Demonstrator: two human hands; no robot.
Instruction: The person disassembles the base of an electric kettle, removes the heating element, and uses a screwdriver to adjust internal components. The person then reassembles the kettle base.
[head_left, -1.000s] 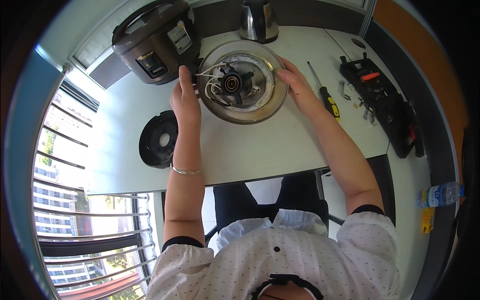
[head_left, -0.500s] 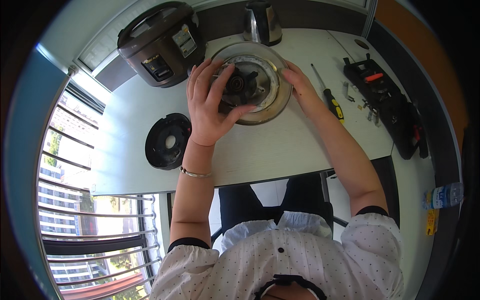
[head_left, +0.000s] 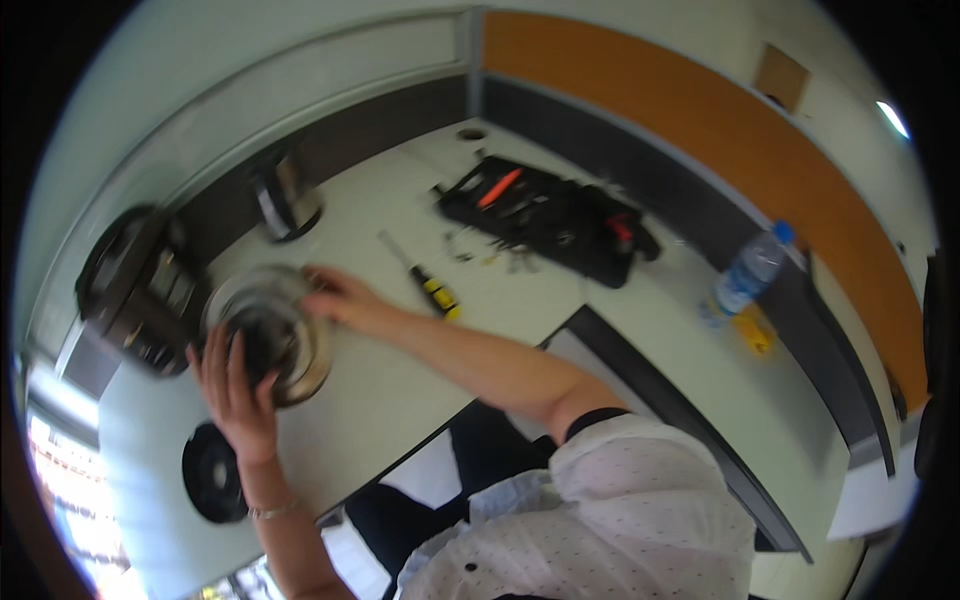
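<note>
A round, shiny metal appliance body (head_left: 318,358) sits on the white table, with a black fitting (head_left: 258,345) at its middle. My left hand (head_left: 238,395) reaches over its near left side, fingers bent around the black fitting and the thumb on the near side. At the far right rim, my right hand (head_left: 345,300) grips the edge, its fingers closed there. Motion blurs the fingertips and the fitting's details. Close to my left wrist lies a round black plastic cover (head_left: 203,478) with a pale centre.
Behind the metal body stand a dark rice cooker (head_left: 150,290) and a metal kettle (head_left: 285,195). A yellow-black screwdriver (head_left: 435,290), small metal parts (head_left: 510,255) and a black tool case (head_left: 548,215) lie to the right. Farther right are a water bottle (head_left: 750,270) and a partition (head_left: 640,85).
The view has swung to the right, so the table's things appear farther left and the bottle and partition show more fully. Both hands have stayed on the metal body.
</note>
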